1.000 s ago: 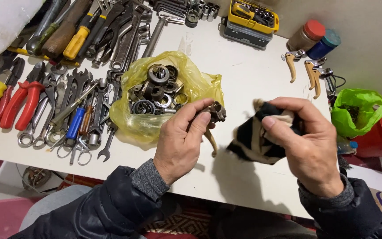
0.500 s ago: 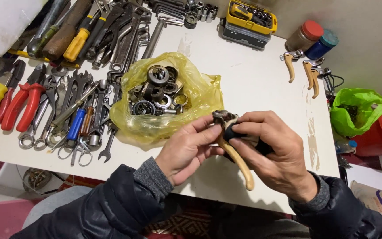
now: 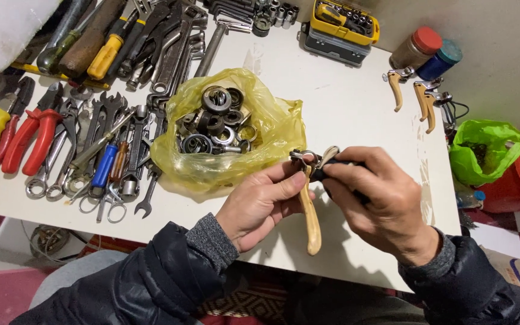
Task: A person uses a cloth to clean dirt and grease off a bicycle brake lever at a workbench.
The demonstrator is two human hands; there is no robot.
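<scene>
My left hand [image 3: 260, 204] grips a brake lever [image 3: 310, 213] with a tan, curved blade and a metal clamp at its top; the blade points down toward the table's front edge. My right hand [image 3: 377, 201] is closed on a black cloth [image 3: 338, 170] pressed against the lever's metal head. Both hands are over the white table [image 3: 356, 108], just right of a yellow plastic bag [image 3: 272, 126] that holds several dark metal rings and bearings [image 3: 215, 120].
Wrenches, pliers and screwdrivers [image 3: 85, 150] crowd the table's left side. Two more tan levers [image 3: 419, 96] lie at the far right by two jars [image 3: 425, 51]. A yellow bit case [image 3: 341, 24] is at the back, a green bag [image 3: 489, 147] off the right edge.
My hands came together: the lever moved from near the yellow bag to the centre, and the right hand brought the black cloth onto the lever's metal head.
</scene>
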